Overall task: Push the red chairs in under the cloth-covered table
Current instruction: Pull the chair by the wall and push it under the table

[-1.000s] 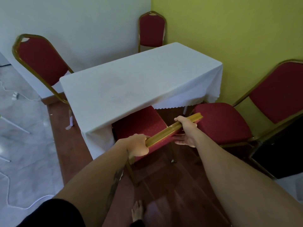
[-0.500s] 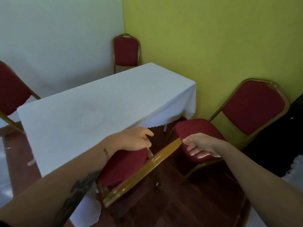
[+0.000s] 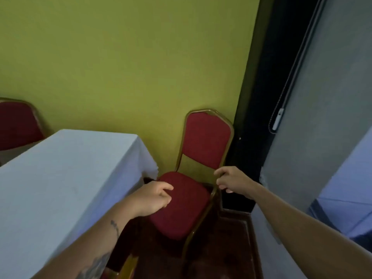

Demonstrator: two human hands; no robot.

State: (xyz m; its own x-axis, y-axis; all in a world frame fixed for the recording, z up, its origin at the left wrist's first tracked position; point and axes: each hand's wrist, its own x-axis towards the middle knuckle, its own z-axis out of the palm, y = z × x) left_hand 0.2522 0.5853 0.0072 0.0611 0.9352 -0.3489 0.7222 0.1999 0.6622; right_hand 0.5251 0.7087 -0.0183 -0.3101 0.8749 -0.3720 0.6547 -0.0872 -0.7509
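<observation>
A red chair (image 3: 187, 202) with a gold frame stands against the green wall, just right of the white cloth-covered table's (image 3: 66, 184) end, its seat outside the cloth. My right hand (image 3: 231, 181) has its thumb and fingers curled around the chair's right back post, just above the seat. My left hand (image 3: 153, 198) hovers over the seat's left front part with loosely bent fingers and holds nothing. The gold top rail of another chair (image 3: 128, 266) shows at the bottom edge beside the table. A third red chair (image 3: 18, 125) stands behind the table at far left.
A dark doorway gap (image 3: 259, 97) runs down right of the chair. A grey panel (image 3: 326, 117) with a hanging cord (image 3: 278, 119) fills the right side. Dark wooden floor (image 3: 225, 248) lies between the chair and the panel.
Both hands let go of the first chair's top rail, and my view turned right. My hands now reach the chair by the green wall, the right one closing on its back post.
</observation>
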